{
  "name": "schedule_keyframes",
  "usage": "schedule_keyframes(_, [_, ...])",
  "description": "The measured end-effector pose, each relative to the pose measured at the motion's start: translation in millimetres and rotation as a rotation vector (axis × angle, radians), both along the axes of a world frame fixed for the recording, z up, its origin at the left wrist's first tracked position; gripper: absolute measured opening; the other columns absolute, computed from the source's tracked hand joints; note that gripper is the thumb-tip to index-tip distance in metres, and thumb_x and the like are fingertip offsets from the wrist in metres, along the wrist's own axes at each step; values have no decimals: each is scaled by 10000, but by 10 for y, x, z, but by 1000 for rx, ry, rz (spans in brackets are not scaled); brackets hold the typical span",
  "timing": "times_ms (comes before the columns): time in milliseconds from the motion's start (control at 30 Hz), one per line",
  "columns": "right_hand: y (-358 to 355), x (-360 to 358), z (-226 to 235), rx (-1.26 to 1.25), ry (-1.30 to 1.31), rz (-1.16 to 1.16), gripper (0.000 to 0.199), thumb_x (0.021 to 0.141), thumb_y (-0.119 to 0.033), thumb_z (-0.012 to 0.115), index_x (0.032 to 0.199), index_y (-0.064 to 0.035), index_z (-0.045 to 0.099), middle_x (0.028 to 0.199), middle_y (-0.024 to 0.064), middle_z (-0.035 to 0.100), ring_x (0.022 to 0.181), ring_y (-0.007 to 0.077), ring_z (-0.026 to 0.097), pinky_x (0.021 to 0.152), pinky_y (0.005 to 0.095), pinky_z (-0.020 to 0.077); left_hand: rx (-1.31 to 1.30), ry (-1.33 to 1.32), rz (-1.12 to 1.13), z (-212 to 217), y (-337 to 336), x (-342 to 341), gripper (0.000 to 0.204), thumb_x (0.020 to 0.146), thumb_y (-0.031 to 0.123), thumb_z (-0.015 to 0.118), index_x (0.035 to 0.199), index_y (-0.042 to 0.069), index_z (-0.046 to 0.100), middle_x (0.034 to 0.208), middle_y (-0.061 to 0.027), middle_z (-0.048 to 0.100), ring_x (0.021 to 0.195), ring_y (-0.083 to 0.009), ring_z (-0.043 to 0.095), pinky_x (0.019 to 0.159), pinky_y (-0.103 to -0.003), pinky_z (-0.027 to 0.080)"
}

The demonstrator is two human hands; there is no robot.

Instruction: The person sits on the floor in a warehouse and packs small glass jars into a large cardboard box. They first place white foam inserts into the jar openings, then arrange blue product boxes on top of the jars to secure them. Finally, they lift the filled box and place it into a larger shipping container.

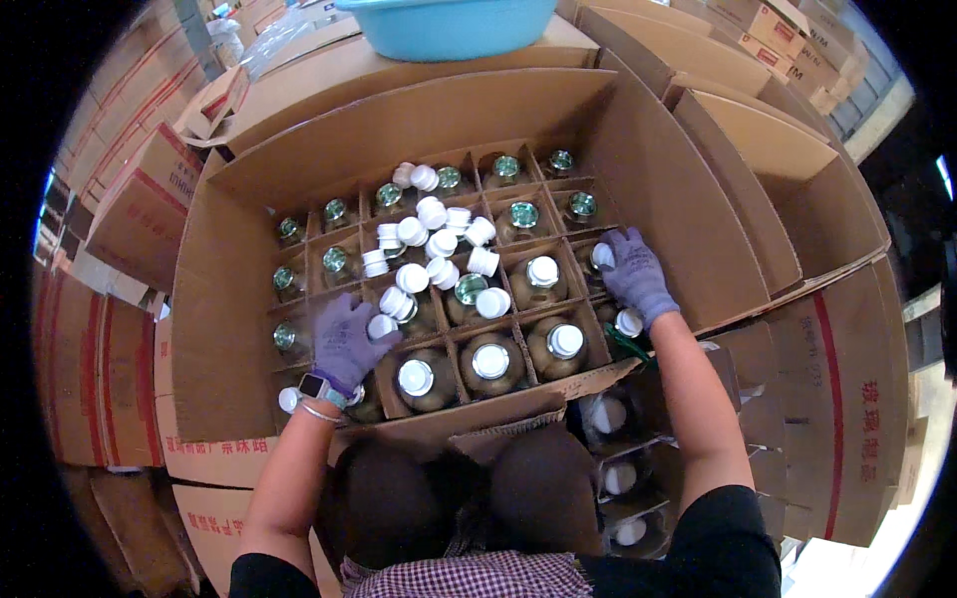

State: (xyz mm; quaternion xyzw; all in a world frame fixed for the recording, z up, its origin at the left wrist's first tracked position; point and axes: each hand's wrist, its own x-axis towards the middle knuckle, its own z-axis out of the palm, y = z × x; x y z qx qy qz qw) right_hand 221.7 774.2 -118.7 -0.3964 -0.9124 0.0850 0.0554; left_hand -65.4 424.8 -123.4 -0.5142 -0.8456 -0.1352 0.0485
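A large open cardboard box (249, 199) with a divider grid holds several glass bottles. Some bottles have bare green-tinted mouths, like the bottle (524, 214); others wear white caps, such as the capped bottle (490, 362). Loose white caps (432, 213) lie heaped over the middle cells. My left hand (349, 341), in a purple glove, is closed with a white cap (382, 327) at its thumb and fingers, low over the left front cells. At the right side, my gloved right hand (635, 273) has its fingers closed round a white cap (602, 256) on a bottle top.
Below right, a second divided carton holds white-capped bottles (620, 478). A blue basin (449, 28) stands behind the box. Open cartons (768, 149) crowd the right, and stacked boxes (125, 369) line the left. Something green (626, 342) lies at the box's front right corner.
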Motion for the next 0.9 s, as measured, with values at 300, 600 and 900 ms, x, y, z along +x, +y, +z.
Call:
schedule_keyframes(300, [4, -3, 56, 189, 66, 161, 354, 841, -201, 653, 1177, -90, 654, 1204, 157, 636, 1127, 331, 600, 982, 420, 482, 446, -547, 212, 97, -309, -596, 452, 793, 173, 730, 1226, 82, 636, 1039, -121, 655, 952, -280, 652, 855, -360, 522])
schedule_keyframes(600, [128, -231, -33, 72, -181, 15, 419, 833, -332, 696, 1181, -100, 686, 1226, 192, 610, 1140, 354, 589, 987, 403, 483, 234, -115, 357, 81, -723, -900, 592, 704, 52, 688, 1282, 116, 578, 1133, -176, 543, 1057, -373, 577, 940, -413, 500])
schedule_keyframes(900, [-1069, -497, 274, -105, 370, 431, 438, 793, -199, 726, 1217, -150, 630, 1164, 144, 586, 1051, 352, 602, 943, 434, 502, -289, 29, 491, -46, -838, -869, 634, 750, 229, 797, 1241, 57, 434, 1206, -229, 542, 1020, -436, 624, 845, -496, 542])
